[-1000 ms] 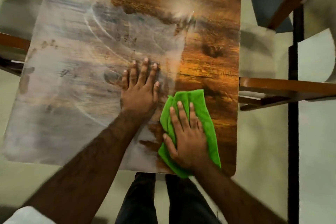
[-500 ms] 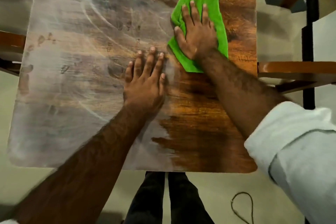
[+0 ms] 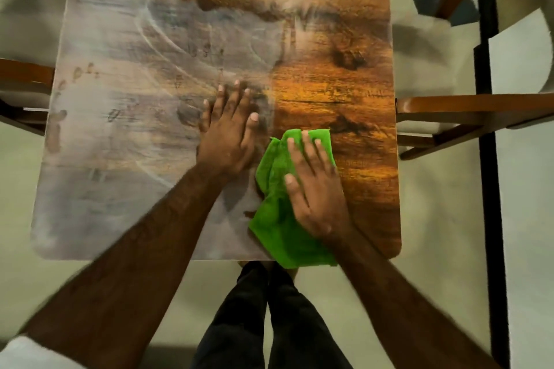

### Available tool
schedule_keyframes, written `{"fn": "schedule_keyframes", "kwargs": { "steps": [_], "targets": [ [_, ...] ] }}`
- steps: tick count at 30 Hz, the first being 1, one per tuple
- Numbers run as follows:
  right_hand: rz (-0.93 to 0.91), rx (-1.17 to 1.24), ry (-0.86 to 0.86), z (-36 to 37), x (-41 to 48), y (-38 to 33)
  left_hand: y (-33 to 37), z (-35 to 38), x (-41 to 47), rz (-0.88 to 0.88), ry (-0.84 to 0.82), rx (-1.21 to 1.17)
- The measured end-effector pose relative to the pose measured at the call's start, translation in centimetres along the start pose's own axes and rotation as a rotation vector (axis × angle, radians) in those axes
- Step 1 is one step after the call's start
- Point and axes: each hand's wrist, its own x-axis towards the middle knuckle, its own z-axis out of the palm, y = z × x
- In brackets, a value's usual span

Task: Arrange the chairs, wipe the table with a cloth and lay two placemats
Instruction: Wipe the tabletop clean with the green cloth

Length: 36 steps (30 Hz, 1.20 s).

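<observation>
Green cloth (image 3: 277,228) lies under the right grip (image 3: 314,189), fingers straight, pressing it onto the worktop (image 3: 359,99), long axis pointing away from the person. Grey film (image 3: 120,99) spreads leftward, beyond the flat, empty left grip (image 3: 227,141) just beside.

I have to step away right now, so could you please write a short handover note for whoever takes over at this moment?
Left hand: flat on the table, fingers straight, holding nothing.
Right hand: flat on the green cloth, pressing it down by the table's near edge.
Done: the right strip of the tabletop looks wiped; chairs stand at both sides.
Left: the dusty left part needs wiping; no placemats are in view, so both remain to be laid.
</observation>
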Motion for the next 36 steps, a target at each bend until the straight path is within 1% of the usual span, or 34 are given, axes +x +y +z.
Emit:
{"fn": "schedule_keyframes", "kwargs": {
  "steps": [2,3,4,6,8,10,12,17,19,21,24,26,30,32,34,36],
  "targets": [
    [0.045,-0.019,0.154,-2.5,1.8,3.7,2.7,0.9,-2.2,0.022,0.006,0.112],
    [0.076,-0.040,0.211,-3.4,2.8,5.6,4.6,1.8,-3.8,0.048,-0.020,0.155],
    [0.088,-0.073,0.234,-4.1,3.7,7.2,6.7,3.0,-5.6,0.083,-0.061,0.190],
    [0.055,-0.165,0.190,-4.4,5.0,9.5,10.1,5.8,-9.2,0.157,-0.129,0.231],
    [-0.002,-0.221,0.156,-3.8,5.5,10.5,11.3,7.8,-11.3,0.173,-0.140,0.275],
    [-0.037,-0.240,0.181,-3.2,5.5,10.8,10.6,8.4,-11.1,0.141,-0.103,0.315],
    [-0.037,-0.241,0.196,-2.9,5.4,10.7,8.8,7.4,-9.5,0.103,-0.064,0.342],
    [-0.020,-0.265,0.211,-2.6,5.3,10.8,2.0,3.9,-1.1,0.077,0.067,0.391],
    [-0.014,-0.290,0.206,-2.5,5.3,10.8,0.9,2.7,2.5,0.062,0.068,0.385],
    [-0.007,-0.320,0.196,-2.3,5.3,10.9,0.9,2.3,4.0,0.034,0.052,0.384],
    [0.022,-0.327,0.186,-2.2,5.3,10.9,2.1,3.3,0.9,0.016,0.071,0.387],
    [0.027,-0.328,0.188,-2.2,5.5,10.9,3.3,4.3,-4.0,0.015,0.057,0.370],
    [0.033,-0.328,0.172,-2.2,5.4,10.7,5.0,6.4,-14.5,-0.005,-0.021,0.366],
    [0.022,-0.317,0.161,-2.3,5.2,10.6,5.0,7.2,-17.9,-0.016,-0.010,0.386],
    [0.009,-0.309,0.166,-2.4,5.1,10.6,3.8,6.8,-18.0,0.012,0.010,0.400],
    [0.002,-0.303,0.180,-2.4,5.0,10.6,1.5,5.5,-15.3,0.027,0.047,0.394]
  ]
}}
